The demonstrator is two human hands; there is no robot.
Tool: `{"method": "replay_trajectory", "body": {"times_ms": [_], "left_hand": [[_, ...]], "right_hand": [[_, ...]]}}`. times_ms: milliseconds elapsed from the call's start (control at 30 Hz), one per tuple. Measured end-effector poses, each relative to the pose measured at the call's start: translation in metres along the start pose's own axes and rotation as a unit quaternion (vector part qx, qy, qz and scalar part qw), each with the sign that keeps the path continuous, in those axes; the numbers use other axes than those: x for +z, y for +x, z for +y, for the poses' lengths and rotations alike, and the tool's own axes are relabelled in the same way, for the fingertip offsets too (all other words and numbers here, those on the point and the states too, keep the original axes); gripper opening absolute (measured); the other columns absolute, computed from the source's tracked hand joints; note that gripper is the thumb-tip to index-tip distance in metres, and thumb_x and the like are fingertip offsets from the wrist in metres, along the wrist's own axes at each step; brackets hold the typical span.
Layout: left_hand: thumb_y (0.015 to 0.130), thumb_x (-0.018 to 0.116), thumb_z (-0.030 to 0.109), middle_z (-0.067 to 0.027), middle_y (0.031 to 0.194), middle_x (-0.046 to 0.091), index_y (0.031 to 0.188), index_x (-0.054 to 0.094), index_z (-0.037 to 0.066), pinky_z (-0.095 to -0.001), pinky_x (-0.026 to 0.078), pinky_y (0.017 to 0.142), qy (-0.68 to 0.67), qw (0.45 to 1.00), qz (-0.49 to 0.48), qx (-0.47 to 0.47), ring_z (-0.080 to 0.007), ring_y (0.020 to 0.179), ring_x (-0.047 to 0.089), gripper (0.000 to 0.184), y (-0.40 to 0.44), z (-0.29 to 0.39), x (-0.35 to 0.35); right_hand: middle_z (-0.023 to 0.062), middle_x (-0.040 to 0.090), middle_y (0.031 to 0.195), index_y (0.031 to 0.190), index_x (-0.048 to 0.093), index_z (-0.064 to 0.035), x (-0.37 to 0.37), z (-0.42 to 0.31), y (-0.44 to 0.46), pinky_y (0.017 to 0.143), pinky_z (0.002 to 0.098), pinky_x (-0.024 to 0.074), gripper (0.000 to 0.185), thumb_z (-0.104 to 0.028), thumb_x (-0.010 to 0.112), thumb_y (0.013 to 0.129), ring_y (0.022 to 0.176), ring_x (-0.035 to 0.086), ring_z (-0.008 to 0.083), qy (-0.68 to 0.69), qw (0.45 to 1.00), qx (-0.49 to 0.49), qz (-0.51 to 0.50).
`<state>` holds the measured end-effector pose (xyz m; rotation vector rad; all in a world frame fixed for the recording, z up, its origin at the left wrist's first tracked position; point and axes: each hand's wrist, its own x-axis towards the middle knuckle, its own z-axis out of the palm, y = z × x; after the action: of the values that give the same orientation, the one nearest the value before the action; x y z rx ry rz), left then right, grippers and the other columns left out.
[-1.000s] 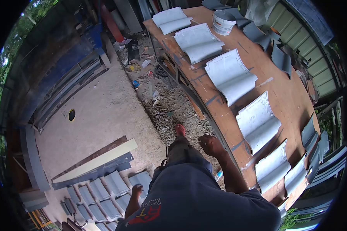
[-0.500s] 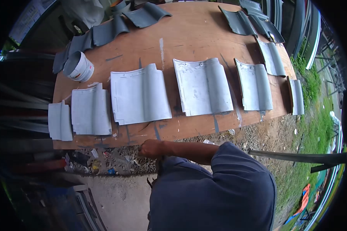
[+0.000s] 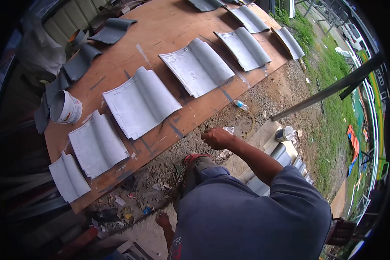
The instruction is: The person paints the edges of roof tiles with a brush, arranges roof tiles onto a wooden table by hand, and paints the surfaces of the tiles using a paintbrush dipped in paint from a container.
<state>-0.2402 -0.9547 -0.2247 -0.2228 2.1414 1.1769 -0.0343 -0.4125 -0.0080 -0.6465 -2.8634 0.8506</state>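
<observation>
My right hand (image 3: pixel 216 138) is in front of my body, past the near edge of the wooden table (image 3: pixel 195 110). Its fingers are curled in and nothing shows in them. My left hand (image 3: pixel 163 219) hangs low beside my leg, over the ground; it is small and dark, so its fingers are unclear. Neither hand touches a tile. Nearest to my right hand on the table are a pale grey curved tile (image 3: pixel 141 104) and another pale tile (image 3: pixel 197 67). More pale tiles lie in the same row.
A white bucket (image 3: pixel 66 107) stands at the table's left, near dark grey tiles (image 3: pixel 80 62). Beyond the near edge lie a plastic bottle (image 3: pixel 241 105), a paint can (image 3: pixel 285 134) and gravel with debris. A metal pole (image 3: pixel 329 89) slants across the right side, over grass.
The view has swung from along the table to across it and then toward its right end. The paint can and pole now show near my right arm. My right hand remains beside the table.
</observation>
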Motion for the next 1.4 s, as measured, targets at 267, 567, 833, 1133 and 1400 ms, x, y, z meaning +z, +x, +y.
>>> {"method": "replay_trajectory", "body": {"times_ms": [267,567,833,1133,1400], "left_hand": [[0.089,0.065,0.014,-0.009,0.081,0.069,0.1,0.068,0.001,-0.032,0.049,0.055,0.138,0.983,-0.119,0.027,-0.017,0.063,0.063,0.017,0.006,0.021,-0.017],[0.087,0.069,0.011,-0.0136,0.098,0.073,0.114,0.071,0.0,-0.036,0.055,0.079,0.291,0.922,-0.16,0.198,-0.0219,0.088,0.07,0.028,0.095,0.098,0.024],[0.09,0.067,0.01,-0.0116,0.102,0.072,0.118,0.068,-0.003,-0.0326,0.057,0.079,0.357,0.853,-0.253,0.283,-0.0198,0.09,0.071,0.03,0.003,0.204,0.252],[0.09,0.069,0.026,-0.0193,0.112,0.073,0.125,0.068,0.006,-0.0403,0.053,0.094,0.466,0.725,-0.334,0.383,-0.0324,0.106,0.07,0.04,-0.117,0.281,0.456],[0.085,0.074,0.033,-0.0172,0.116,0.073,0.115,0.075,0.01,-0.043,0.052,0.097,0.621,0.69,-0.306,0.211,-0.034,0.11,0.069,0.038,-0.039,0.23,0.463]], "right_hand": [[0.0179,0.071,0.096,0.098,0.069,-0.006,0.051,-0.07,-0.241,0.078,0.0492,0.0552,0.015,-0.013,0.064,0.086,0.09,0.069,0.0395,0.053,0.97,0.235,0.038],[0.0212,0.071,0.099,0.1,0.071,-0.0019,0.079,-0.054,-0.358,0.084,0.0463,0.0542,0.018,-0.013,0.065,0.088,0.096,0.068,0.0405,0.094,0.876,0.448,0.152],[0.0234,0.072,0.1,0.1,0.071,0.0021,0.068,0.008,-0.468,0.085,0.0445,0.0551,0.018,-0.007,0.068,0.086,0.094,0.069,0.0411,0.141,0.791,0.535,0.262],[0.0216,0.072,0.101,0.101,0.072,0.0013,-0.029,0.112,-0.536,0.088,0.0445,0.0543,0.019,-0.01,0.069,0.086,0.095,0.069,0.0396,0.112,0.758,0.569,0.298],[0.0184,0.073,0.1,0.101,0.073,0.0004,-0.152,0.253,-0.431,0.08,0.0386,0.0566,0.017,-0.007,0.072,0.086,0.09,0.072,0.0325,0.127,0.794,0.443,0.397]]}}
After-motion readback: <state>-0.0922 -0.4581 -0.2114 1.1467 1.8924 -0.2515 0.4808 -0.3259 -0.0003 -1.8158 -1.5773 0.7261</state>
